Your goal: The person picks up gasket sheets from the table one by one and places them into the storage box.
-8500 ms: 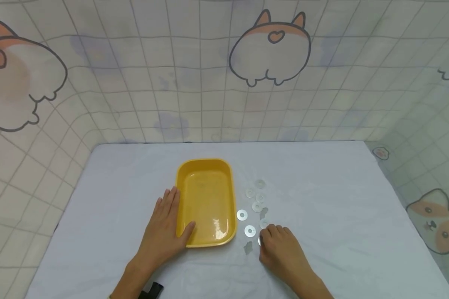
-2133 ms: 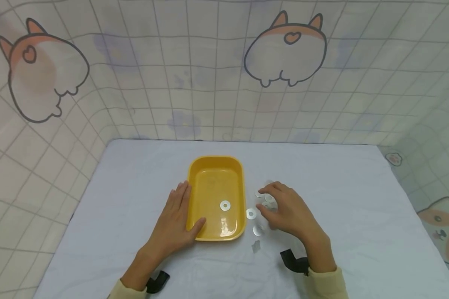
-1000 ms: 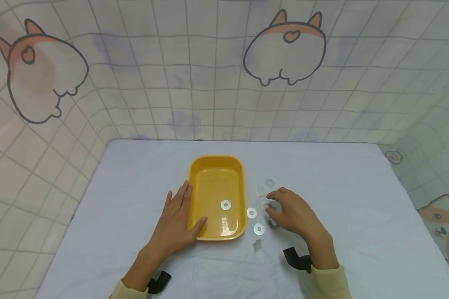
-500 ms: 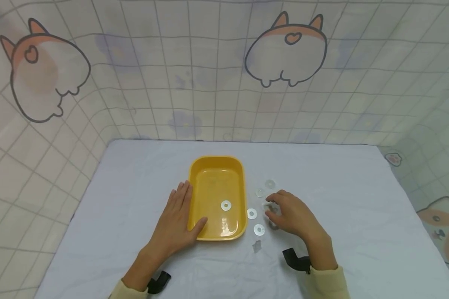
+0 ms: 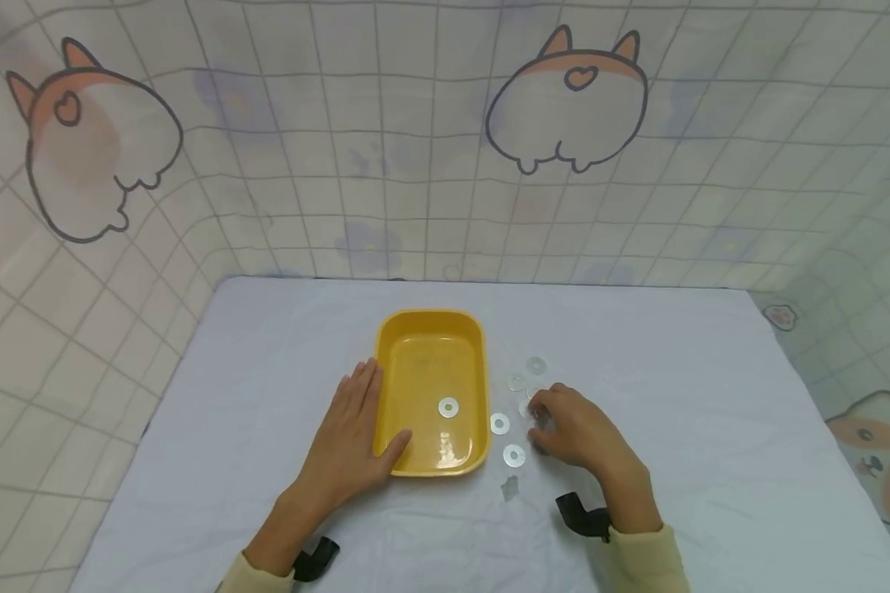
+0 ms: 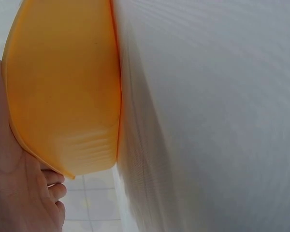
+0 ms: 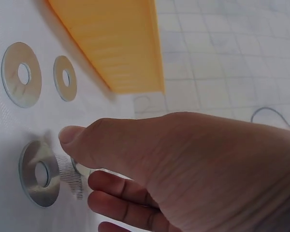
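A yellow tray [image 5: 431, 362] lies on the white-covered table, with one metal washer [image 5: 448, 415] inside it. My left hand [image 5: 348, 441] rests along its left side, fingers straight and thumb over the near rim; the left wrist view shows the palm at the rim. Right of the tray, my right hand [image 5: 582, 432] hovers low among loose flat washers, its bent fingers and thumb apart. In the right wrist view a large washer [image 7: 26, 176] lies just beyond the thumb, and another washer [image 7: 81, 168] is partly hidden behind it. The index fingertip is hidden there.
Two washers, one nearer the tray [image 5: 500, 431] and one nearer me [image 5: 514, 463], lie at the tray's right. Paler discs [image 5: 536, 358] lie farther back. A grey patch [image 5: 509, 488] marks the cloth. Patterned curtains [image 5: 415, 165] enclose the table.
One washer now lies in the tray, which held none at first. My right hand has shifted from the near washers to ones farther back, its thumb and fingers drawing closer together. The left hand stays.
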`<action>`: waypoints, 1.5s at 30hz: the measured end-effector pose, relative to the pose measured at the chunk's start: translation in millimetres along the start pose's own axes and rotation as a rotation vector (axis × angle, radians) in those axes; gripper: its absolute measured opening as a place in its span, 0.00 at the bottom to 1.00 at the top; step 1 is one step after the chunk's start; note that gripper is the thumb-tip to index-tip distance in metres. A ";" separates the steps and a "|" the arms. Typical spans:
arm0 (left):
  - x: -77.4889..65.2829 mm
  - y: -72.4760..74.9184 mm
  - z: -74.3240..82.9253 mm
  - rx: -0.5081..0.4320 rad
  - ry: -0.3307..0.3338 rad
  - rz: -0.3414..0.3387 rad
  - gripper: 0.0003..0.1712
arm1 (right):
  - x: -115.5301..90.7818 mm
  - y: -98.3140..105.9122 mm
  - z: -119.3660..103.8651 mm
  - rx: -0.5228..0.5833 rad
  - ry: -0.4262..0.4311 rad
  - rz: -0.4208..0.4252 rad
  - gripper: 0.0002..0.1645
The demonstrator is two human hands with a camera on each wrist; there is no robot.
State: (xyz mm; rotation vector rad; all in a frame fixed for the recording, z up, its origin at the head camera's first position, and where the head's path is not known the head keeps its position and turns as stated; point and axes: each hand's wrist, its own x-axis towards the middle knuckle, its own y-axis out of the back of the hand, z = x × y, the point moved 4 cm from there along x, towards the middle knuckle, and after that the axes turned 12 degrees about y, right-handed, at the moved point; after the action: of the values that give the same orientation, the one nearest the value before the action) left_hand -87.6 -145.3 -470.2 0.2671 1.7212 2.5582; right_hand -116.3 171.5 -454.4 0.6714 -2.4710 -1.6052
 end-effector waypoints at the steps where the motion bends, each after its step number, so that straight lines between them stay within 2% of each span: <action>1: 0.1 0.0 0.1 0.000 -0.001 0.000 0.57 | 0.5 -0.5 0.5 0.000 -0.001 0.003 0.19; 8: 1.0 -0.6 1.2 -0.002 0.001 -0.021 0.57 | 3.4 -6.6 4.8 0.001 -0.023 -0.009 0.18; 16: 0.3 -0.5 0.1 0.008 0.002 -0.018 0.57 | 6.8 -9.3 5.2 0.004 0.000 0.042 0.21; 26: -0.8 -0.6 -0.7 -0.002 0.009 -0.020 0.57 | 8.8 -10.7 3.6 0.017 -0.023 0.063 0.16; 34: -0.9 0.2 0.5 -0.003 0.000 -0.007 0.57 | 8.9 -8.8 -2.4 -0.095 -0.001 0.097 0.14; 45: -0.4 1.8 1.2 0.004 -0.010 0.007 0.57 | 16.4 -15.9 -12.3 -0.180 -0.088 0.122 0.13</action>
State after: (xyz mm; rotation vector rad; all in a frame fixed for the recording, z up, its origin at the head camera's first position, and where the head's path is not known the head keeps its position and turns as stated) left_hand -86.9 -144.9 -468.2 0.2867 1.7260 2.5540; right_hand -122.1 148.8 -465.6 0.4261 -2.3366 -1.8173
